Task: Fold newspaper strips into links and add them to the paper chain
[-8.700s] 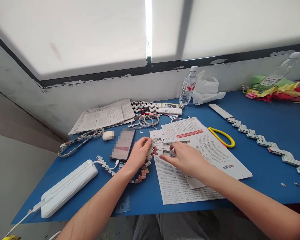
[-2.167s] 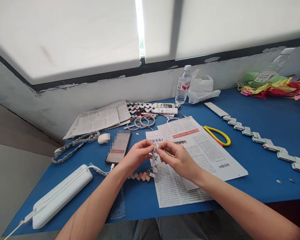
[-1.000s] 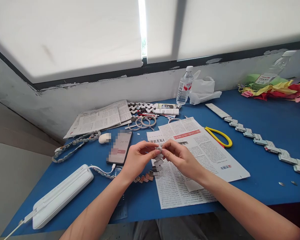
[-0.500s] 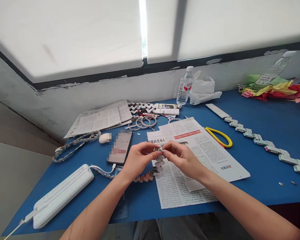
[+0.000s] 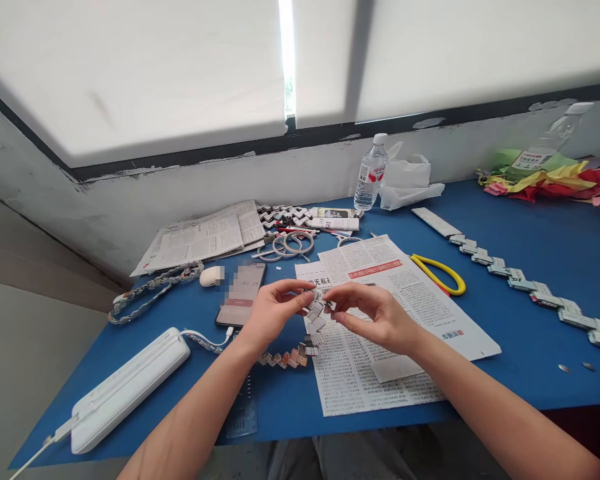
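Observation:
My left hand (image 5: 273, 313) pinches the upper end of a zigzag chain of folded newspaper strips (image 5: 296, 358). The chain hangs from the fingers and curves down to the left, passing behind my left wrist. My right hand (image 5: 375, 315) is closed, thumb against fingers, on a small folded paper piece (image 5: 330, 306) beside the chain's upper end. Whether this piece is linked into the chain I cannot tell. Beneath both hands lie printed newspaper sheets (image 5: 360, 393). A phone (image 5: 245, 293) rests just left of my left hand.
Yellow-handled scissors (image 5: 447, 273) stick out from under the sheets. A white power strip (image 5: 130, 393) lies at the left. Another folded-paper chain (image 5: 523, 280) runs along the right. A water bottle (image 5: 371, 175) stands by the wall near a plastic bag (image 5: 407, 175). Coiled cable (image 5: 287, 245) lies behind.
My right hand has moved slightly right, away from my left, and a small gap shows between their fingertips. The chain's upper end has tilted and shows more.

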### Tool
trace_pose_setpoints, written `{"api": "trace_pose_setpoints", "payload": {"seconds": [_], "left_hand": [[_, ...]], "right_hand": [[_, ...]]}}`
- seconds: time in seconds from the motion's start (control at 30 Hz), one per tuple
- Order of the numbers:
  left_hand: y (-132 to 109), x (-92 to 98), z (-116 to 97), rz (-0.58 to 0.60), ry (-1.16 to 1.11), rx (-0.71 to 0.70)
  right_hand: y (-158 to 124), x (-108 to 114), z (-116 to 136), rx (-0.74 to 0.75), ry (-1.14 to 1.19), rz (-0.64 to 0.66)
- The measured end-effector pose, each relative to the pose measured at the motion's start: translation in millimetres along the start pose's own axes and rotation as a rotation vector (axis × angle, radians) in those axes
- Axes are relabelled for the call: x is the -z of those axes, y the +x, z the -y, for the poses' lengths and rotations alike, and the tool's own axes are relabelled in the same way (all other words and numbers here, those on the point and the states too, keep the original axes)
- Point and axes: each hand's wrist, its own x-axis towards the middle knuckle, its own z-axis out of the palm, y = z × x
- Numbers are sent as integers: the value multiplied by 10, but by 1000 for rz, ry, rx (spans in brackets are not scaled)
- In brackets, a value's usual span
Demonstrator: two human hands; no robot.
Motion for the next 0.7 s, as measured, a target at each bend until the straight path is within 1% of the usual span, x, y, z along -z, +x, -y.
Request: {"api": "trace_pose_setpoints", "payload": {"seconds": [0.17, 0.27, 0.33, 0.43, 0.57, 0.7], "left_hand": [[-1, 6, 12, 76, -26, 33], [-7, -2, 13, 93, -45, 48], [-12, -10, 2, 88, -35, 45], [-20, -21, -14, 76, -8, 21], [-28, -44, 6, 42, -23, -61], [-26, -82, 48, 8, -45, -116]], "right_hand": [[30, 34, -51, -13, -22, -3], [48, 32, -46, -28, -51, -17], [56, 11, -22, -66, -30, -21], [68, -37, 21, -172, 84, -47], [91, -86, 43, -305, 255, -121], [107, -118, 31, -330, 286, -196]]}}
